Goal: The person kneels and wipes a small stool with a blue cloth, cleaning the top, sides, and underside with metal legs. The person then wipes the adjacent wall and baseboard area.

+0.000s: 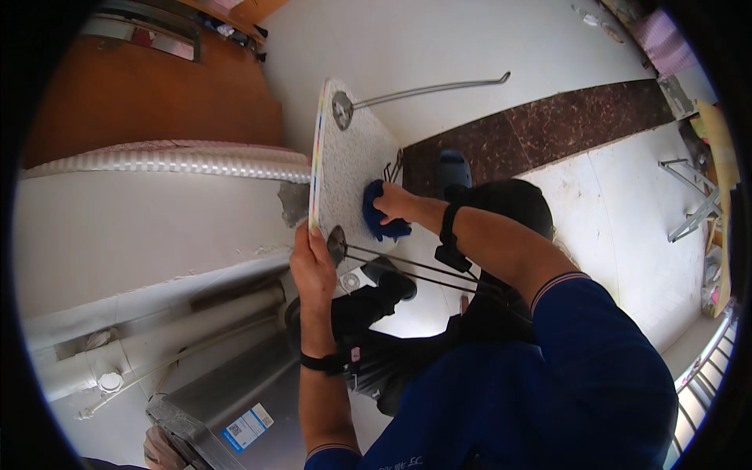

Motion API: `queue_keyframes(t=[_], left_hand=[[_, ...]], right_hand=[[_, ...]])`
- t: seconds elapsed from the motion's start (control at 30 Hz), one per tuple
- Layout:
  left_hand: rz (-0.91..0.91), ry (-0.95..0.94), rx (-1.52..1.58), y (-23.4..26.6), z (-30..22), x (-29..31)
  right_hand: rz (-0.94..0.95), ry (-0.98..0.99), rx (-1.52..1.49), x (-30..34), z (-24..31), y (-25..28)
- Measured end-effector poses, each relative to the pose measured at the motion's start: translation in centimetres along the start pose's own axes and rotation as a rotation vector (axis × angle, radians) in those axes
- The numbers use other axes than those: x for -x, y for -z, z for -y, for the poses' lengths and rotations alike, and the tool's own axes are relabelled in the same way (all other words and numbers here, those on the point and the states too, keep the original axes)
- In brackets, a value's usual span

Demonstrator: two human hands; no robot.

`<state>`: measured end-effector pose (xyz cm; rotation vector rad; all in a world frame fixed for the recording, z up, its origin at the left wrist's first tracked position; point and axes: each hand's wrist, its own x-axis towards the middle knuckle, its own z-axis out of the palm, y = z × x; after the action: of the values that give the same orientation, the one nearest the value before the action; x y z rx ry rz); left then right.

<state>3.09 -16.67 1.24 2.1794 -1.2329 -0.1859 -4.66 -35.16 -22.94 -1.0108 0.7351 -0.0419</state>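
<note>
A small table [345, 168] is tipped on its side in front of me, its pale speckled underside turned to the right. Thin metal legs [431, 90] stick out from round metal plates on that underside. At the near corner, my left hand [313, 270] is closed on the tabletop's edge, which has a multicoloured strip. My right hand [395, 204] is closed around a dark blue cloth [374, 221] and presses it against the underside. Part of the cloth is hidden behind my fingers.
A white ledge [157, 219] with a rolled patterned sheet [196, 163] lies left of the table. Below it are a white pipe [188, 329] and a grey metal box [211, 384]. A folding metal frame [697, 200] stands at the right. My slippered foot [453, 171] is beyond the cloth.
</note>
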Motion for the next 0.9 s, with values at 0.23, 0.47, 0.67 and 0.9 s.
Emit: queue_keyframes(t=[0.23,0.47,0.67,0.9], left_hand=[[-0.012,0.02,0.063,-0.2,-0.8,-0.1],[0.008,0.109,0.025,-0.1,0.0,-0.2],[-0.012,0.075,0.05,0.1,0.3,-0.8],[0.002,0.095,0.028,0.6,0.4,-0.6]], right_hand=[[0.024,-0.136,0.307,3.4,1.6,-3.1],[0.226,-0.134,-0.125,6.4,4.6,-3.8],[0.455,0.013,-0.116,10.3,8.5,-4.2],[0.597,-0.117,0.056,10.4,5.2,-6.7]])
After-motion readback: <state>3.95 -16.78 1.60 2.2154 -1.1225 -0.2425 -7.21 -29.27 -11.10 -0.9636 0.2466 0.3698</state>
